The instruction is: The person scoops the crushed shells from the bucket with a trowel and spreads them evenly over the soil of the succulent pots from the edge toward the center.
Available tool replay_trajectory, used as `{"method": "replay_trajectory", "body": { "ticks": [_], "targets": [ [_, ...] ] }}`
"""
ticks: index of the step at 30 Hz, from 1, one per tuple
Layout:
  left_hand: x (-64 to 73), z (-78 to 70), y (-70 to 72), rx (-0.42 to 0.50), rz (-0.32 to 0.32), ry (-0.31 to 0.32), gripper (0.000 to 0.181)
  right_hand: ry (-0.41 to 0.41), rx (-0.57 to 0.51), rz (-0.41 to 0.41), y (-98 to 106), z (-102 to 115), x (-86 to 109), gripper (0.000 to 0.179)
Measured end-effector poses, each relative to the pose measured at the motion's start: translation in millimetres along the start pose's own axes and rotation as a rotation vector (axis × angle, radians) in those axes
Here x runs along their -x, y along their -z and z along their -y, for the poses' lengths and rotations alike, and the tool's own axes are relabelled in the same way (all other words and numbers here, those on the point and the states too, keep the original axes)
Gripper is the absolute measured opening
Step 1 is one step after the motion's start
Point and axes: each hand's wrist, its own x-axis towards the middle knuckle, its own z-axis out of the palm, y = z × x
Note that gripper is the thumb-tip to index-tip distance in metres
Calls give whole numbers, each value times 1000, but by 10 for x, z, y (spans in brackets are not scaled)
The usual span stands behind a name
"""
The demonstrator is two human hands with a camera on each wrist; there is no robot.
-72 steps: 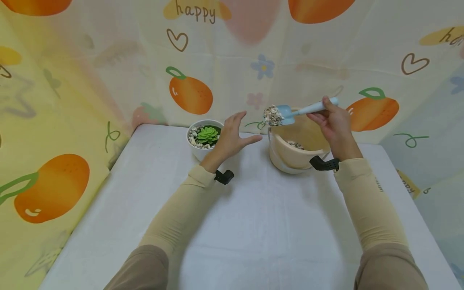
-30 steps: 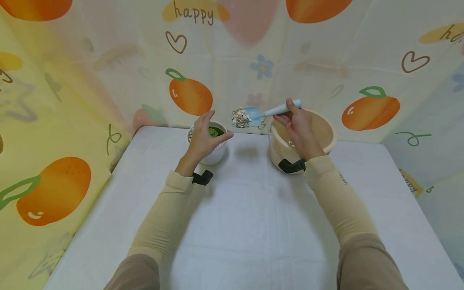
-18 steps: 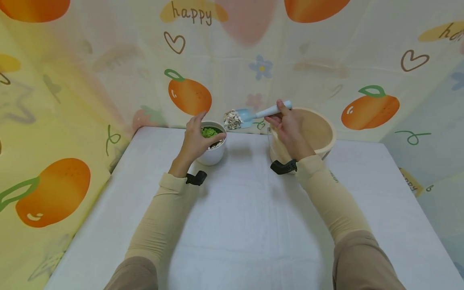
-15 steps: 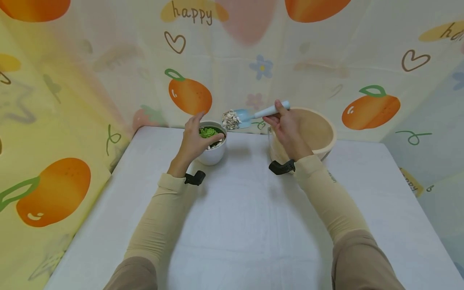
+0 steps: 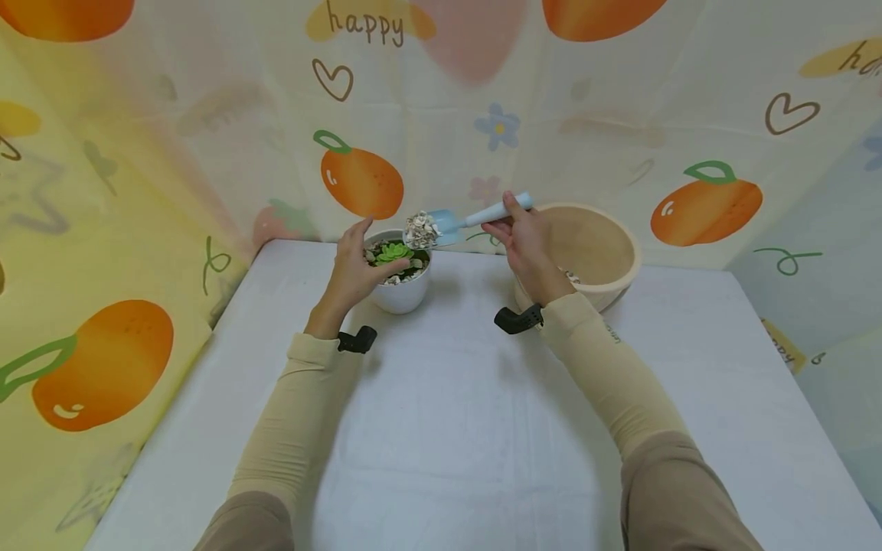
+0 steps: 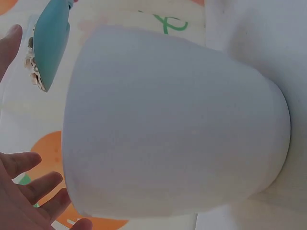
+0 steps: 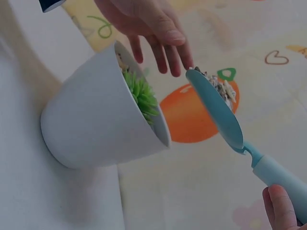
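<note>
Right hand (image 5: 527,243) around blue trowel (image 5: 449,223)

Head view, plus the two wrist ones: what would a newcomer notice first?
The eye likely lands on the light-blue trowel, heaped with pale gravel and held above the right side of the white pot. Next come the bright green succulent inside that pot and the printed oranges on the backdrop behind the table.

Back sheet (image 5: 441,115): pale, printed with oranges (image 5: 361,182), hearts (image 5: 333,80), a blue flower (image 5: 498,127), "happy" lettering (image 5: 365,24). Left sheet (image 5: 200,191) yellow, also orange-printed; right sheet (image 5: 837,298) greyish. Table (image 5: 468,428) white, faintly creased, far edge along back sheet. Light soft; shadows (image 5: 320,459) blurred.
</note>
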Motion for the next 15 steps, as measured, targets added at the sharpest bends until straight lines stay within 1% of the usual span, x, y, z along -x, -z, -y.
{"method": "replay_trajectory", "body": {
  "ticks": [4, 7, 11, 15],
  "targets": [
    [3, 48, 18, -2, 5, 18, 113, 5, 7, 7, -57, -60, 4, 16],
    [17, 64, 38, 10, 10, 34, 110, 13, 20, 4, -94, -109, 10, 13],
    [36, 104, 59, 13, 27, 59, 107, 31, 31, 1, -132, -184, 7, 13],
    [48, 165, 61, 6, 45, 76, 106, 49, 56, 9, -160, -262, -9, 18]
  ]
}}
